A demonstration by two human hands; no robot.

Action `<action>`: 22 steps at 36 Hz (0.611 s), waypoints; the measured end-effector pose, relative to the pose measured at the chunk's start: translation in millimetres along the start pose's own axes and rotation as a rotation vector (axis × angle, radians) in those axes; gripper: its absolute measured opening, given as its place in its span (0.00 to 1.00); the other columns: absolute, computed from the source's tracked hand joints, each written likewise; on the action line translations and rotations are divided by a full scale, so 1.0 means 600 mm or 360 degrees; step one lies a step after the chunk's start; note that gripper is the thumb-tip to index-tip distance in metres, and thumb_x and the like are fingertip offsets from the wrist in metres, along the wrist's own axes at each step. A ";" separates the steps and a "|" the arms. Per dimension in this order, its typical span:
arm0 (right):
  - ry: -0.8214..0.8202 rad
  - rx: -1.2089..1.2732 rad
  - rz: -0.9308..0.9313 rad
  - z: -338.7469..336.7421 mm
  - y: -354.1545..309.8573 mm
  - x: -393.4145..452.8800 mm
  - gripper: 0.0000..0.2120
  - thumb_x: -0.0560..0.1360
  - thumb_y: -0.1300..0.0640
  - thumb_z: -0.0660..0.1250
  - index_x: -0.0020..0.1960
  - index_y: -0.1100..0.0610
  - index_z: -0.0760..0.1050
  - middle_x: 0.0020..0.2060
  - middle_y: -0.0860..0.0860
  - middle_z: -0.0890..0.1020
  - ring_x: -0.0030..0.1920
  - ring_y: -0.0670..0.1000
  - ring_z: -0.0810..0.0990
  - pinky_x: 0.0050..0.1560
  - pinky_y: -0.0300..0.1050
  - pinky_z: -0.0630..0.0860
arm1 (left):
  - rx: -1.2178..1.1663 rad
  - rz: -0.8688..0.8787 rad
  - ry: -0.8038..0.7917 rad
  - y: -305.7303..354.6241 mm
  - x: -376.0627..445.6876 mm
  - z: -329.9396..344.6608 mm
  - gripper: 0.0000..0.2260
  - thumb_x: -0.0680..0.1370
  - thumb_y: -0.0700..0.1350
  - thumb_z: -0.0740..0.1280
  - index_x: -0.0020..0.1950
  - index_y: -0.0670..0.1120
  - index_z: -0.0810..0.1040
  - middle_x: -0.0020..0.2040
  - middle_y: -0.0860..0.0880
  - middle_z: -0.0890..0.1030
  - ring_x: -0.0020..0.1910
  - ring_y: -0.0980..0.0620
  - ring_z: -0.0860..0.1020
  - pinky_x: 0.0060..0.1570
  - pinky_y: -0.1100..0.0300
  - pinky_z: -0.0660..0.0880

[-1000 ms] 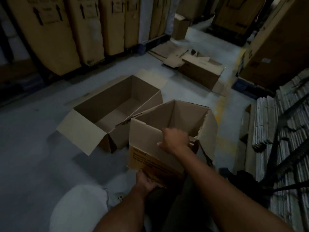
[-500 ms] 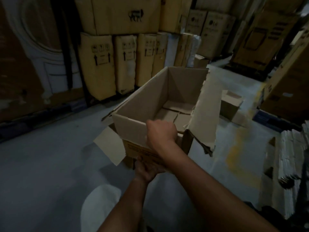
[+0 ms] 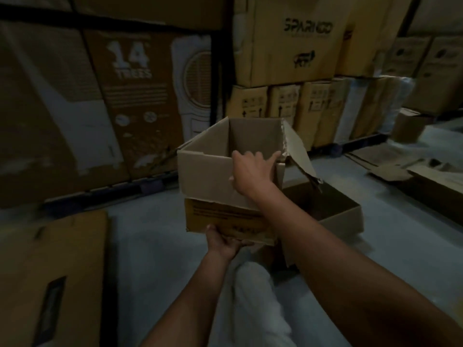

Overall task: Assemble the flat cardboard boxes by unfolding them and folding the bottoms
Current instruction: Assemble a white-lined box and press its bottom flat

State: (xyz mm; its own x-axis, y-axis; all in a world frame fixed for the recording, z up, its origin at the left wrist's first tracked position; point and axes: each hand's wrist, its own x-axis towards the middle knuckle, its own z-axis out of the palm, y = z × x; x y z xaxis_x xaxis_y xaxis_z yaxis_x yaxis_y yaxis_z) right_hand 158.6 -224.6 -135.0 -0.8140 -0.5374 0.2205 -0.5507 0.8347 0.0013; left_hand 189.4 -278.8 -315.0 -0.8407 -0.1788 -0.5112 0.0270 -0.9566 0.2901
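A box [image 3: 208,176] is held up off the floor [image 3: 150,241], open side upward. Its lower near edge is gripped from beneath by the left hand [image 3: 223,242]. The right hand [image 3: 250,174] is laid over its near top rim, fingers spread. A torn flap [image 3: 298,151] hangs at the right. Stacked cartons [image 3: 288,46] are seen beyond.

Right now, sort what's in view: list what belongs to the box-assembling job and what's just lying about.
Job in hand:
- held cardboard box, opened up, top flaps loose
- left hand gripping its bottom edge
- right hand on its near top flap
- open box on the floor, behind the held one

Lying about:
- stacked printed cartons along the wall
- flattened cardboard on the floor, right
- large carton, near left
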 end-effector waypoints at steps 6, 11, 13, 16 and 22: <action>-0.0129 0.0206 -0.0154 0.026 -0.095 0.015 0.17 0.74 0.50 0.68 0.62 0.50 0.70 0.57 0.54 0.77 0.63 0.59 0.72 0.64 0.81 0.44 | 0.0047 0.0194 0.0195 0.089 -0.060 -0.075 0.30 0.80 0.62 0.44 0.76 0.48 0.62 0.75 0.38 0.61 0.72 0.30 0.60 0.61 0.23 0.53; -0.0220 0.0101 -0.0172 0.062 -0.185 0.009 0.12 0.77 0.56 0.64 0.60 0.51 0.72 0.55 0.54 0.79 0.60 0.59 0.75 0.62 0.82 0.40 | 0.0013 0.0343 0.0439 0.132 -0.121 -0.155 0.29 0.81 0.62 0.45 0.76 0.47 0.61 0.75 0.40 0.62 0.72 0.32 0.59 0.62 0.24 0.51; -0.0271 0.0097 -0.0143 0.090 -0.217 0.006 0.10 0.78 0.57 0.63 0.59 0.51 0.72 0.55 0.53 0.79 0.59 0.58 0.76 0.63 0.82 0.41 | 0.0021 0.0378 0.0490 0.140 -0.142 -0.190 0.29 0.81 0.62 0.45 0.76 0.47 0.60 0.75 0.39 0.61 0.72 0.32 0.59 0.63 0.24 0.51; -0.0373 0.0096 -0.0147 0.129 -0.255 0.004 0.18 0.79 0.56 0.62 0.68 0.52 0.66 0.65 0.56 0.73 0.67 0.60 0.69 0.63 0.82 0.40 | 0.0047 0.0403 0.0502 0.144 -0.167 -0.239 0.30 0.81 0.63 0.43 0.76 0.46 0.59 0.75 0.37 0.62 0.70 0.31 0.62 0.60 0.22 0.55; -0.0545 0.0061 -0.0271 0.164 -0.290 -0.005 0.27 0.79 0.55 0.59 0.76 0.55 0.55 0.72 0.59 0.63 0.72 0.60 0.61 0.65 0.80 0.42 | -0.0068 0.0368 0.0513 0.127 -0.204 -0.285 0.33 0.79 0.67 0.46 0.77 0.48 0.58 0.75 0.38 0.60 0.70 0.30 0.62 0.56 0.23 0.61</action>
State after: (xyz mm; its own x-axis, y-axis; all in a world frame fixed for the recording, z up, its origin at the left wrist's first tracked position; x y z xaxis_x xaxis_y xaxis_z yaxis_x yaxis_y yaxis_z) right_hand 238.6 -380.1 -232.0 -0.7213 -0.6824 -0.1186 -0.6845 0.7284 -0.0281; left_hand 387.0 -369.1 -368.8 -0.5972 -0.4473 -0.6658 0.2243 -0.8901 0.3969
